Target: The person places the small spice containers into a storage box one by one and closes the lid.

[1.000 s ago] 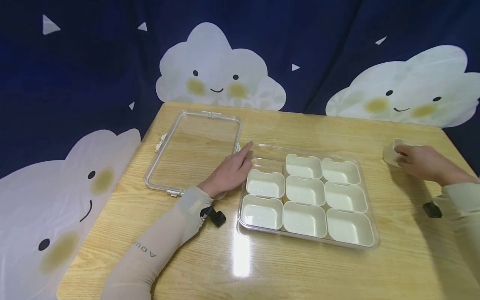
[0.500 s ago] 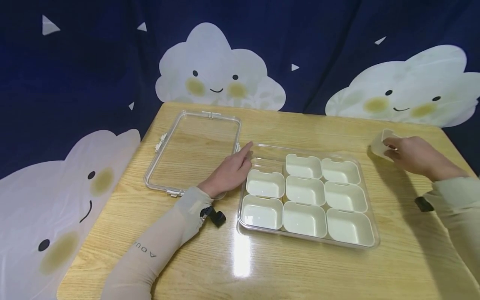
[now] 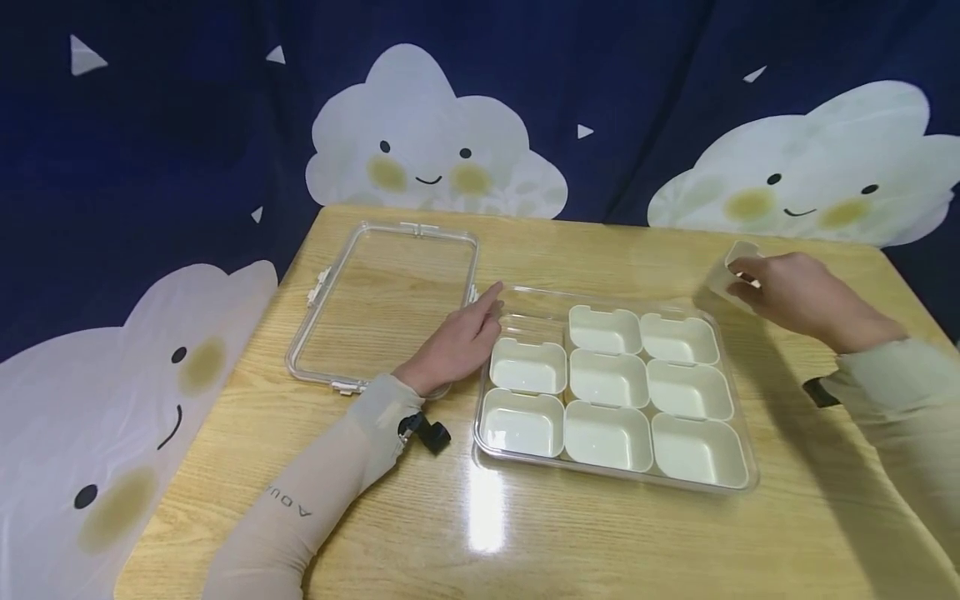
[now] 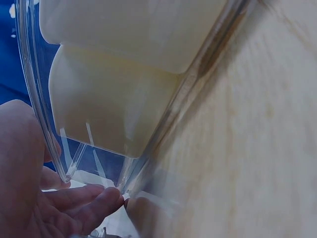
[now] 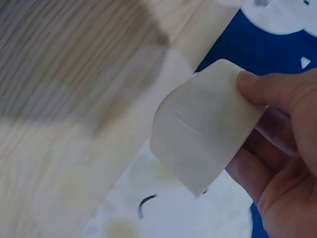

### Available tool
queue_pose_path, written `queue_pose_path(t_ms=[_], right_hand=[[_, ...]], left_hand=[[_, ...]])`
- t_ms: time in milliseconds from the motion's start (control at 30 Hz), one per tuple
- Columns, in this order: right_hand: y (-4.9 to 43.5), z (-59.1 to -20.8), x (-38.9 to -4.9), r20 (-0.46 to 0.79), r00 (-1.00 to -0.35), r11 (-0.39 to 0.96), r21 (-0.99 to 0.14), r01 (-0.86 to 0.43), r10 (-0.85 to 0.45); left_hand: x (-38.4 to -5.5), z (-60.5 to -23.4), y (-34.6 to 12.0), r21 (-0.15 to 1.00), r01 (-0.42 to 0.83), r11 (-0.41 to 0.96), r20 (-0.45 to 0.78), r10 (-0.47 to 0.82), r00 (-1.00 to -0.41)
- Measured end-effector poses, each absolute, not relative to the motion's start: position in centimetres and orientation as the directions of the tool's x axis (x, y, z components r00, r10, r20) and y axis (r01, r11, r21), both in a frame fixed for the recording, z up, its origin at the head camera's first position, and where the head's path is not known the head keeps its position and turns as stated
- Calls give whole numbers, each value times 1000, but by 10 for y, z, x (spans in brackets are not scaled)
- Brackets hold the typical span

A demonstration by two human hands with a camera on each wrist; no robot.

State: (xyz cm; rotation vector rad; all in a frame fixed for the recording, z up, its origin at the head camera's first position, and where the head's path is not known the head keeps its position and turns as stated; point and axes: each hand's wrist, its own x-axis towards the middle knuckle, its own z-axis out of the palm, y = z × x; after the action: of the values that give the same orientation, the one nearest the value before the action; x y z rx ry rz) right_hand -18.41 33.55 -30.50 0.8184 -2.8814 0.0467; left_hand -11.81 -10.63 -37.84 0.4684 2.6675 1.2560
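Note:
My right hand (image 3: 798,296) pinches a small cream box (image 5: 208,126) by its wall, thumb on one side and fingers on the other. That box is tilted above the table's back right, past the clear tray's far right corner. The clear plastic tray (image 3: 600,473) holds several cream boxes (image 3: 607,379) in rows; its back left corner has none. At that corner my left hand (image 3: 453,346) rests with the index finger stretched out. Seen in the left wrist view, its fingers (image 4: 94,201) lie straight against the outside of the tray, below the rim.
A clear rectangular lid (image 3: 291,354) with white clips lies left of the tray, partly behind the left hand. The wooden table (image 3: 637,550) ends at a dark blue curtain (image 3: 615,50) with printed clouds. Small dark cameras hang at both wrists.
My right hand has carried the small cream box left and farther back, tilting it on the way. The left hand stays at the tray's corner, and the tray holds its place.

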Motion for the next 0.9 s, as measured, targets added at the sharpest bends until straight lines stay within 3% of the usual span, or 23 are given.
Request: queue_pose_path(t_ms=[233,633,900], right_hand=[[301,-295,-178,290,-753,792,30,-610,-591],[238,-274,-168,386,-590,658,61,-751,-709],[212,-274,-154,371,-583,631,13,-775,-723]], left_hand=[[-117,-378,-106,776,201,598,-17,338,-941],[-116,-380,-106,800,175,574,-19,315,-949],[-117,-378,-104,783,192,592,-14,325,-946]])
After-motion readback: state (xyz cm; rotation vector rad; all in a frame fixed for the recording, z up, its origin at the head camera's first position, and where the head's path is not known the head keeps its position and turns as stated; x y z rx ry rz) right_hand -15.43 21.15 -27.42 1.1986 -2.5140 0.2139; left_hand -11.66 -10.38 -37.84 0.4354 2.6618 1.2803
